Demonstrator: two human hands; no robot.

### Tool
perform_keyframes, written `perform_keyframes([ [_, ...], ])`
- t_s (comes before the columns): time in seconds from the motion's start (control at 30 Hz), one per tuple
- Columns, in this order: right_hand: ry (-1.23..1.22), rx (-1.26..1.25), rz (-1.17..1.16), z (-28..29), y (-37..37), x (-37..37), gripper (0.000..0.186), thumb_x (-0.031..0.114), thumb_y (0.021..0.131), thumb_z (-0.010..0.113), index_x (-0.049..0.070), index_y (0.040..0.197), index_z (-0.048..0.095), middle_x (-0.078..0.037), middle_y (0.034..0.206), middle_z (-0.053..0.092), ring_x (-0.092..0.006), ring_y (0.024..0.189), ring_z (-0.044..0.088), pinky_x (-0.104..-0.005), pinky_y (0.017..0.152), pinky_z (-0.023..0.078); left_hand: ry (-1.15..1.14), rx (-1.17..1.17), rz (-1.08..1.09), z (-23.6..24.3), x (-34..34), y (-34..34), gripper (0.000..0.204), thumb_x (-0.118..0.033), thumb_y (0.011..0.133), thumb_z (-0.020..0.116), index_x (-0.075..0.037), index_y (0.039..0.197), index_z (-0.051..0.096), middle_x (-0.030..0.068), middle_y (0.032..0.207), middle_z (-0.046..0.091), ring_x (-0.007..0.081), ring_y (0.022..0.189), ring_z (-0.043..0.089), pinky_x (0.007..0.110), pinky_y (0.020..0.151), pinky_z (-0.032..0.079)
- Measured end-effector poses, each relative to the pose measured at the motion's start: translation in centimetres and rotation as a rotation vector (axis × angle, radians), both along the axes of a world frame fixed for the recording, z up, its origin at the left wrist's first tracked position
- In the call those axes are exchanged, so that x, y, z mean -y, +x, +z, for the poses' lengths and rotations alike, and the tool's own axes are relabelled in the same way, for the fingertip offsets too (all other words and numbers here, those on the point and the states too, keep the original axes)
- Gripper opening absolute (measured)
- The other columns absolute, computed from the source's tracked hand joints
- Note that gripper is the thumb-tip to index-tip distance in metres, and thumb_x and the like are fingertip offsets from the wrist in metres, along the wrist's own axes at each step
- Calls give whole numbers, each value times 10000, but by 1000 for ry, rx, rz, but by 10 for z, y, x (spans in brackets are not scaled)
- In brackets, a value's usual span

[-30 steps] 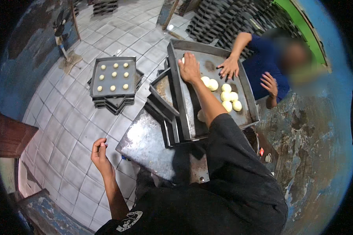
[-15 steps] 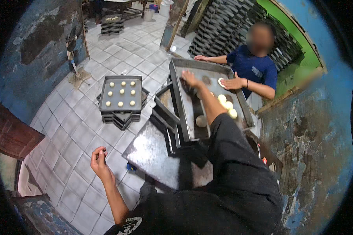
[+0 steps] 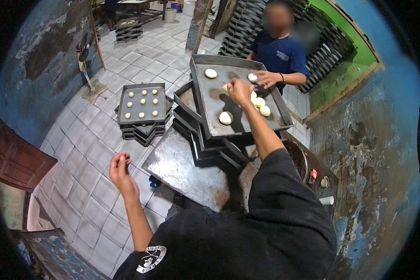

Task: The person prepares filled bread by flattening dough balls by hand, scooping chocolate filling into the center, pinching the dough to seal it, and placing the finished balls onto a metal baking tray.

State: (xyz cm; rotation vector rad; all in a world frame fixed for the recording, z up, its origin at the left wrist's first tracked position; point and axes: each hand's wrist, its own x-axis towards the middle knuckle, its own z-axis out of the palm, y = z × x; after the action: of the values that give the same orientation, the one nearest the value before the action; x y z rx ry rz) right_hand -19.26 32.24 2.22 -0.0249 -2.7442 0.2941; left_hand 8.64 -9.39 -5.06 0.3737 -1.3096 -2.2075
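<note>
My right hand is over a dark metal baking tray, its fingers closed round a pale dough ball that shows only at their edge. Beside that hand, several round dough balls are bunched together. Two flattened dough rounds lie apart on the tray, one near its far left corner and one nearer me. A co-worker's hand touches another dough piece at the far side. Away from the tray, my left hand hangs in the air with curled fingers and nothing visible in it.
The tray tops a crosswise stack of trays on a metal-topped table. Left on the floor, another tray stack carries rows of dough balls. A co-worker stands opposite. A peeling wall closes the right side.
My right hand has left the tray's far left area and come to the bunched dough balls, its fingers now curled. A flattened round shows where it was. The co-worker's other hand left the rim.
</note>
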Motion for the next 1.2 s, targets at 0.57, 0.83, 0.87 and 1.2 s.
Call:
perform_keyframes([
  [0.57,-1182,-173,-17,-25,461,-71,379,385,1014,655,15,937,685,-56,820,703,-115,733,626,-308,668,499,-345,-76,-1057,28,-343,136,241,-161,965,731,18,1122,693,21,1021,708,84,927,632,259,846,510],
  [0.83,-1044,-369,-464,-119,540,-61,458,386,1047,562,1,814,646,-239,667,593,-359,575,576,-442,566,437,270,393,-1491,-48,-365,203,263,-171,1053,571,25,1227,597,99,1178,676,182,1053,645,349,962,504],
  [0.87,-1075,-354,-470,-143,545,-59,488,420,1053,533,2,830,653,-257,677,583,-394,587,578,-464,569,435,265,410,-1513,-54,-363,207,263,-171,1053,571,25,1227,597,99,1178,676,182,1053,645,349,962,504],
  [1.2,-937,261,-553,-292,543,-107,323,368,939,707,50,982,678,-139,1006,688,-320,962,644,-435,827,485,657,762,-1246,-80,-343,175,423,-374,1014,631,-11,1227,591,142,1179,693,270,1116,674,431,1048,511],
])
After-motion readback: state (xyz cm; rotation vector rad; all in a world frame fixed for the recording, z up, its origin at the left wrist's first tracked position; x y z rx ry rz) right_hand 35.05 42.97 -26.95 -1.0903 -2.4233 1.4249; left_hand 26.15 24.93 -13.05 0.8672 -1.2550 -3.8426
